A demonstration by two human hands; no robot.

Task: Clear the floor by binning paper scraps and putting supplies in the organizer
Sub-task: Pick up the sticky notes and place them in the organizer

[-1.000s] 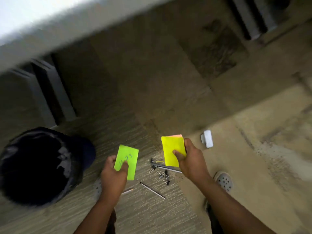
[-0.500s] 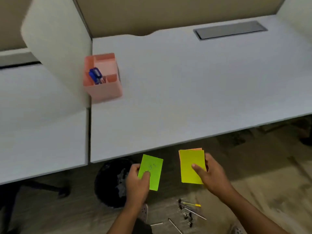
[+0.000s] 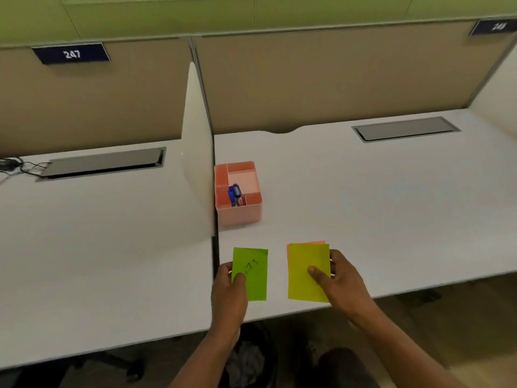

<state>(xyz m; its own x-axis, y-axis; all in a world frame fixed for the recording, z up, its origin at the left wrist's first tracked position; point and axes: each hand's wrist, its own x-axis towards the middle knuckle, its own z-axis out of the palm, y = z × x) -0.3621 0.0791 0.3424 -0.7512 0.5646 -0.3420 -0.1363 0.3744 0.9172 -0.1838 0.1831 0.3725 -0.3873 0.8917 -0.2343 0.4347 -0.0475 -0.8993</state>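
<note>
My left hand (image 3: 230, 289) pinches a green sticky note (image 3: 250, 273) with some dark handwriting on it, thumb pressed on its face and fingers curled behind. My right hand (image 3: 340, 278) grips a yellow sticky-note pad (image 3: 307, 271) the same way, thumb on top, with an orange sheet's edge peeking out behind its upper rim. Both are held up just over the near edge of the white counter (image 3: 363, 205), near each other but not touching. Farther out, the pink organizer (image 3: 239, 191) stands on the counter right beside the white divider panel (image 3: 197, 163), with blue pens (image 3: 234, 193) upright in a small front compartment and its larger rear compartment open. Below the counter edge, between my forearms, I can make out a dark bin (image 3: 246, 359), though it is blurred and I cannot tell much of what is in it. I judge the step in hand to be sorting: the written-on green note reads as scrap for the bin, the clean pad as a supply for the organizer. The next move calls for reaching my right hand forward and left to drop the pad into the wide compartment without knocking the pens, and lowering my left hand under the counter edge to release the note over the bin.
</note>
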